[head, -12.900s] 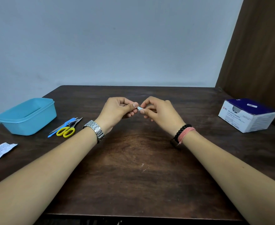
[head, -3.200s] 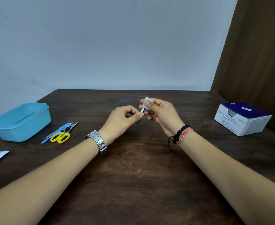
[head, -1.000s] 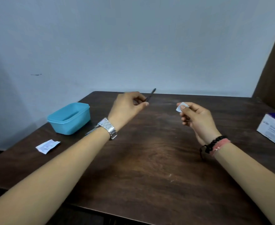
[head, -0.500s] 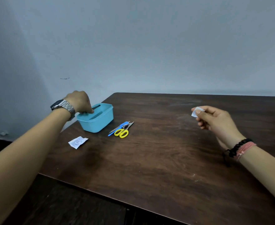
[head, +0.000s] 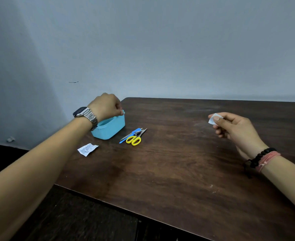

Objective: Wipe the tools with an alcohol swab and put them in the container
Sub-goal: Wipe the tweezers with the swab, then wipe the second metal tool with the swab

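Note:
My left hand [head: 106,106] hovers over the far rim of the light blue container [head: 111,130], knuckles up and fingers curled downward. What lies under the fingers is hidden, and no tool shows there. Well to the right, my right hand [head: 233,129] is raised above the table and pinches a small white alcohol swab [head: 214,118] between thumb and forefinger. Just right of the container lie yellow-handled scissors [head: 133,140], a blue-handled tool [head: 129,136] and small metal tools [head: 140,131] in one bunch.
A torn white swab wrapper [head: 87,149] lies in front of the container near the table's left edge. The dark wooden table [head: 178,167] stands against a grey wall; its near-left corner drops to a dark floor.
My left hand carried the thin dark tool from the middle to the container; the tool showed at the rim half a second ago and is out of sight now. My right hand stays raised with the swab.

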`<state>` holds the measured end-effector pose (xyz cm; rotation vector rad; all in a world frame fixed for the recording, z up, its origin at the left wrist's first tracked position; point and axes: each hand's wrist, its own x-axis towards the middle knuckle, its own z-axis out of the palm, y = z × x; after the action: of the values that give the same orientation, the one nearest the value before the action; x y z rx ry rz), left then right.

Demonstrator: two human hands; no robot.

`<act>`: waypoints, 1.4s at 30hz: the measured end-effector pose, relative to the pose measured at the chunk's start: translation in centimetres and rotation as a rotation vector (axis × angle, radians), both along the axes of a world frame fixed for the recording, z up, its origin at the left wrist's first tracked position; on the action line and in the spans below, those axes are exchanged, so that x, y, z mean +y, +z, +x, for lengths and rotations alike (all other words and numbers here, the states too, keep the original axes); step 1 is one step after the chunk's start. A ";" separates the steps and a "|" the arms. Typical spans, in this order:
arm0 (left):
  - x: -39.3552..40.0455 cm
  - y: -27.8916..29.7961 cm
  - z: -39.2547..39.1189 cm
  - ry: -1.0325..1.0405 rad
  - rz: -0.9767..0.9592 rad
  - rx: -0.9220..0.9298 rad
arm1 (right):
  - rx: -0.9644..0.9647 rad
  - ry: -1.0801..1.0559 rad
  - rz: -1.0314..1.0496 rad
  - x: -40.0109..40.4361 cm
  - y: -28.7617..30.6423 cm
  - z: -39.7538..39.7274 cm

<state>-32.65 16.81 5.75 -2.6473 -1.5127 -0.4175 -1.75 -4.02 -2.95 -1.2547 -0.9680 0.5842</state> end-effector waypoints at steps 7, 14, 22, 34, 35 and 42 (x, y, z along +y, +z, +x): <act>-1.4 -2.6 3.4 -0.082 -0.100 0.088 | -0.008 0.001 -0.005 -0.2 0.1 -0.1; -1.5 -5.5 5.4 -0.073 -0.070 0.152 | -0.022 0.002 -0.019 -0.1 0.0 0.0; -2.0 -5.6 6.2 -0.093 -0.046 0.161 | -0.027 0.014 -0.025 -0.1 0.0 0.1; -2.5 -5.3 5.9 -0.175 -0.070 0.131 | -0.028 0.021 -0.014 -0.2 0.0 0.0; -2.4 -5.3 5.8 -0.181 -0.077 0.107 | -0.026 0.019 -0.014 -0.2 0.0 0.1; -3.4 -5.0 7.0 -0.276 -0.093 -0.234 | -0.024 0.055 -0.020 0.1 -0.3 0.0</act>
<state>-25.61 13.42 0.74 -2.9831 -1.2443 -0.7142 -1.73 -3.92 -3.22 -1.2581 -1.0217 0.6245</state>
